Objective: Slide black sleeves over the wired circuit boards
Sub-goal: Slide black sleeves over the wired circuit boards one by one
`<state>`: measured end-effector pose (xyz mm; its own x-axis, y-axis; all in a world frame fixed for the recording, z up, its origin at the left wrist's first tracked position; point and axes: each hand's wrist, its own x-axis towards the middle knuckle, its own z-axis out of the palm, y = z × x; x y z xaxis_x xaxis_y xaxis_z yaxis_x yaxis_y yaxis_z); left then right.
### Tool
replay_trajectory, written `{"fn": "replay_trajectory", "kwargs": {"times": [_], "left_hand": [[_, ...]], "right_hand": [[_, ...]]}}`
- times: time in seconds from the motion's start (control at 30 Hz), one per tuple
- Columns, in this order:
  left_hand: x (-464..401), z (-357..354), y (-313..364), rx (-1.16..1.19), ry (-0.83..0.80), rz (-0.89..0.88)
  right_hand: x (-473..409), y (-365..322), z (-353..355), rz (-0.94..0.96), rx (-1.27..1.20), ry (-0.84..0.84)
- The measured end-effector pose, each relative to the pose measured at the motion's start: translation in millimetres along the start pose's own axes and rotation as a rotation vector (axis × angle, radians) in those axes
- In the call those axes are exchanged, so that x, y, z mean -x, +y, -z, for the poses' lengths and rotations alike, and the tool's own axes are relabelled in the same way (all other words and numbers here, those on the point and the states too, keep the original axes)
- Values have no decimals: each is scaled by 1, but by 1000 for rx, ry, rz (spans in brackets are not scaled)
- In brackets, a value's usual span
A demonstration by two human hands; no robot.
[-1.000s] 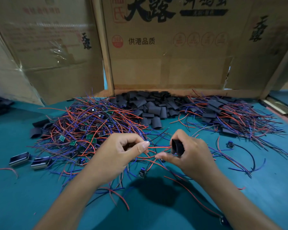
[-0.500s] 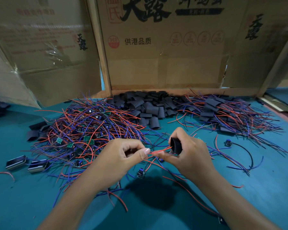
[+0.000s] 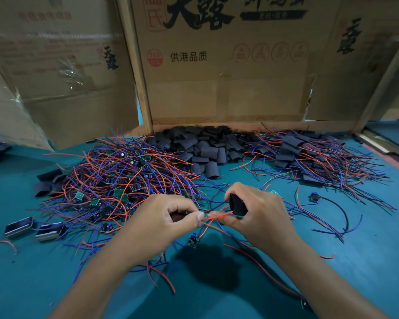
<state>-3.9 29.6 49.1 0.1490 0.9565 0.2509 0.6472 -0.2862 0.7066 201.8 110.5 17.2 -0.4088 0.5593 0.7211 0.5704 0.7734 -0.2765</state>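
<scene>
My right hand grips a short black sleeve with its open end facing left. My left hand pinches red wires whose tips reach the sleeve's mouth. The board on those wires is hidden inside my left fist. A big tangle of wired circuit boards with red and blue leads lies at the left. Loose black sleeves are heaped at the back middle. Boards that wear sleeves are piled at the right.
Cardboard box walls stand along the back of the teal table. Two flat metal-edged parts lie at the left. A small board with a black lead lies right of my hands. Another small board dangles below them.
The hands have closed together and the red wire tips have come up to the sleeve's mouth. The view has shifted slightly.
</scene>
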Motion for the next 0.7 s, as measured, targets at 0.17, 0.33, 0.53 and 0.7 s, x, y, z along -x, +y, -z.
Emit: {"fn": "replay_trajectory", "kwargs": {"times": [0.17, 0.33, 0.53, 0.7], "left_hand": [[1, 2, -1, 6, -47, 16], [0, 3, -3, -16, -79, 37], [-1, -6, -4, -153, -38, -2], [-3, -29, -4, -41, 9, 9]], "right_hand": [[0, 3, 0, 62, -16, -19], [0, 5, -4, 189, 78, -76], [-1, -4, -7, 256, 193, -184], [4, -18, -15, 258, 225, -292]]}}
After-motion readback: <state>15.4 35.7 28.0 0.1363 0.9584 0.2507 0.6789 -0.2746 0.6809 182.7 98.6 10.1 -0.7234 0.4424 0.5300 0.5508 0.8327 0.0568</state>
